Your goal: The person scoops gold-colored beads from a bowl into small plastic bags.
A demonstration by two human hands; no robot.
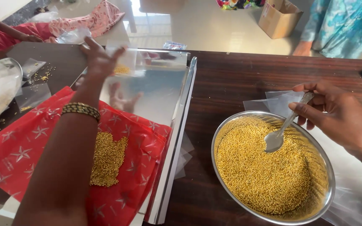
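Showing on the dark wooden table [239,79]: one round steel bowl [323,167] of tiny gold beads [265,171]; one metal spoon [278,136]; one red star-printed plastic sheet [26,146] (carrying one loose bead heap); one shiny steel tray [160,96]; one brown cardboard box [279,19] sitting beyond.

Cardboard box [279,16], pink cloth [93,21]

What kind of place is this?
Probably a small hand-packing workshop: a round steel bowl of tiny golden beads, clear plastic pouches on the dark wooden table, and a brown cardboard box on the floor.
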